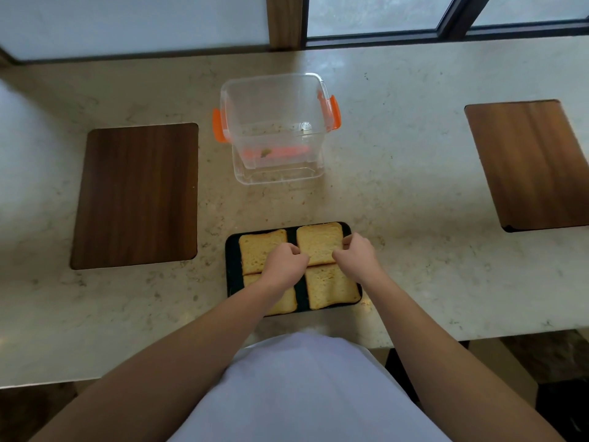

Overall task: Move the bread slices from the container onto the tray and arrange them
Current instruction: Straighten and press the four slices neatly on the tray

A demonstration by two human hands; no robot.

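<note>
Several bread slices lie flat in two rows on a black tray (232,269) near the counter's front edge. My left hand (285,260) and my right hand (355,252) both pinch the near edge of the far right slice (318,242). The far left slice (261,250) lies beside it. The near right slice (331,287) is in full view, while my left forearm partly covers the near left slice (287,301). Behind the tray stands a clear plastic container (274,122) with orange clips, holding only crumbs and sitting on its clear lid.
A dark wooden board (137,196) is set into the marble counter (414,193) at the left and another wooden board (529,164) at the right. Windows run along the counter's far edge.
</note>
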